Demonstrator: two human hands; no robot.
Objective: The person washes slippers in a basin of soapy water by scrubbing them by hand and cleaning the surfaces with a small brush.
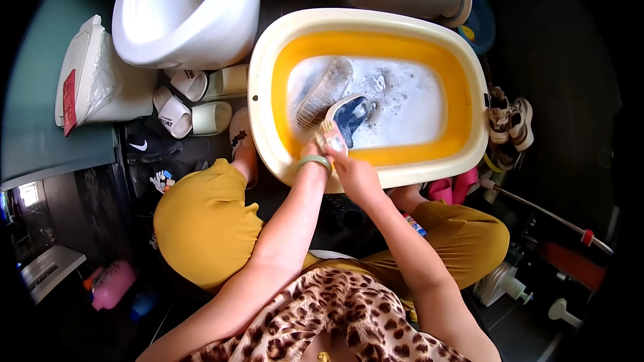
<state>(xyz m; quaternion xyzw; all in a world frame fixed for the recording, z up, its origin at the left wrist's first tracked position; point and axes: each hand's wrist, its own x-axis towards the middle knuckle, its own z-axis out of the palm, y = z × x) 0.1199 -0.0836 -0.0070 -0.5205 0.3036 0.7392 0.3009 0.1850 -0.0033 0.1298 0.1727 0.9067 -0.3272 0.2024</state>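
A cream and yellow tub [367, 20] holds cloudy, sudsy water. My hands meet over its near rim, around a small pinkish-white brush [330, 137] with pale bristles. My left hand [312, 150], with a green bangle at the wrist, is closed at the brush, its fingers partly hidden. My right hand [357, 176] is closed on the brush from the right side. Just beyond lies a shoe [349, 119] with a dark inside and pale edge, opening upward. Another shoe [326, 92] rests to its left with its ribbed sole up, partly in the suds.
A white toilet [191, 20] and a lidded bin [111, 80] stand at the left. Several slippers [211, 118] lie between them and the tub. Sneakers [511, 119] sit right of the tub, near pink footwear [451, 189] and a long pole [547, 214].
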